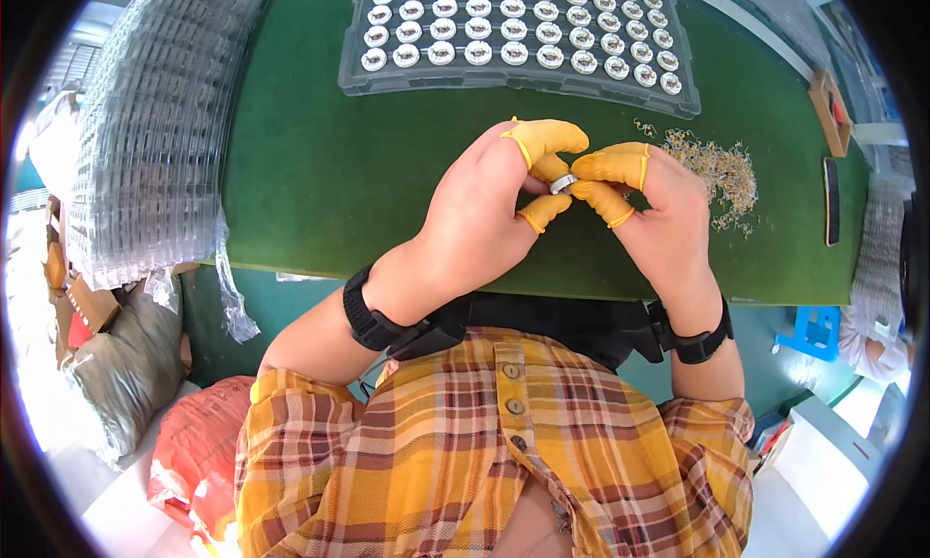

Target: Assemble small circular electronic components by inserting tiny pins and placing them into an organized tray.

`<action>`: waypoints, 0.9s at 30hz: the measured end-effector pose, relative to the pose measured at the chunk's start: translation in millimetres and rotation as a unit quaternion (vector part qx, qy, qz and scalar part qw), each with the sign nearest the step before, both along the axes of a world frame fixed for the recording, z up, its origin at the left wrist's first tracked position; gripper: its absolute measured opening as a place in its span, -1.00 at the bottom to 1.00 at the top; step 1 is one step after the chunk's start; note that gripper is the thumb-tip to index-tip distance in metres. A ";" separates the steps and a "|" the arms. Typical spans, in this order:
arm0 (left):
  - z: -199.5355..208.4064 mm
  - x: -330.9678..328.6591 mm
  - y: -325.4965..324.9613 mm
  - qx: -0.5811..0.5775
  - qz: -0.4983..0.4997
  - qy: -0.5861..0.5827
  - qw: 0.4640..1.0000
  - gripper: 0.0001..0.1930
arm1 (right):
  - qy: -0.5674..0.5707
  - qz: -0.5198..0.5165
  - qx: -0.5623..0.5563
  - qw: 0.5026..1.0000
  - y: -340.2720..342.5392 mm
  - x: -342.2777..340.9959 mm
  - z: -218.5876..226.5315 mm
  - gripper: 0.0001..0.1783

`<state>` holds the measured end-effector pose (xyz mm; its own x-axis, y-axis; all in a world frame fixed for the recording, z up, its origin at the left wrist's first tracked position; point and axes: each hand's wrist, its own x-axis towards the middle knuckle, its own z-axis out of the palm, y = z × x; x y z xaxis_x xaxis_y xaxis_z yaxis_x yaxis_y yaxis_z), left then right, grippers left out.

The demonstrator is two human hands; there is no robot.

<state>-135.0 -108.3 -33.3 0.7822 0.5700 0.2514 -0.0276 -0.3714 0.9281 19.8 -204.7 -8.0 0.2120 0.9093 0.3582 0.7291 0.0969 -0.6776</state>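
Note:
Over the green tabletop (300,170), both my hands meet at a small round silver-and-white part (563,184). My left hand (484,195), with yellow finger cots on its fingertips, pinches this part between thumb and fingers. From the other side, the thumb and forefinger of my right hand (659,200), also in yellow cots, are pressed together at the part's edge. Whatever the right fingertips pinch is too small or hidden to make out. Beyond my hands lies a clear plastic tray (523,77) with rows of round white parts. Right of my right hand is a loose pile of tiny wired components (722,175).
A tall stack of clear plastic trays (160,122) stands at the table's left side. Toward the right edge lie a dark flat bar (831,201) and a small brown box (829,112). A blue stool (812,333) and a red bag (199,451) are below table level.

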 end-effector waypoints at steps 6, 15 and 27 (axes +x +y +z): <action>3.4 9.8 8.3 0.008 0.022 -0.059 0.998 -0.50 | 0.155 0.003 -0.059 0.986 8.0 9.5 12.4 -0.79; 21.3 6.6 23.1 -0.100 -0.025 0.021 0.994 -0.42 | 0.132 0.071 -0.130 0.980 31.2 18.5 35.2 -0.78; 41.7 51.5 127.8 0.070 0.055 0.120 0.989 -0.70 | -0.092 -0.064 -0.171 0.979 196.3 138.9 33.8 -0.73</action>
<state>-83.4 19.4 8.4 0.7643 0.6274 0.1487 0.2346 -0.4853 0.8423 158.7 -8.4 25.8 0.2919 0.9531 0.0798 0.8330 -0.2123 -0.5110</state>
